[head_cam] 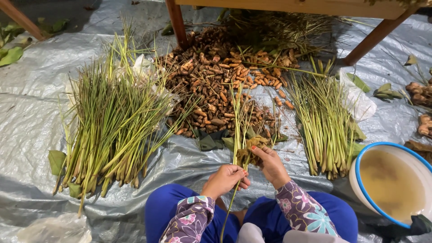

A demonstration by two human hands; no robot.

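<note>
- A small bundle of stalks [243,130], thin, stiff and yellow-green, is held upright over the lap, its base wrapped in a limp, brownish-green leaf [250,150]
- The right hand [271,165] is closed around that wrapped base, fingers curled over the crumpled leaf
- The left hand [225,179] is curled shut just beside it, and a single long green stem [230,211] is pinched in it, trailing down between the knees
- Both wrists are covered by floral sleeves [300,208] in purple cloth; the knees are clad in smooth blue fabric
- A grey plastic sheet [31,121], creased and faintly glossy, is spread over the floor beneath everything
- A large fan-shaped heap of stalks [110,123] lies to the left, pale and thick at the cut ends, fine and grassy at the tips
- A narrower pile of stalks [325,123] lies to the right, laid nearly parallel
- A mound of knobbly orange-brown roots [216,81], finger-shaped and earthy, is piled between the two
- A round white basin with a blue rim [360,173] holds cloudy brownish water at the right edge
- Reddish wooden legs [177,22] stand at the top
</note>
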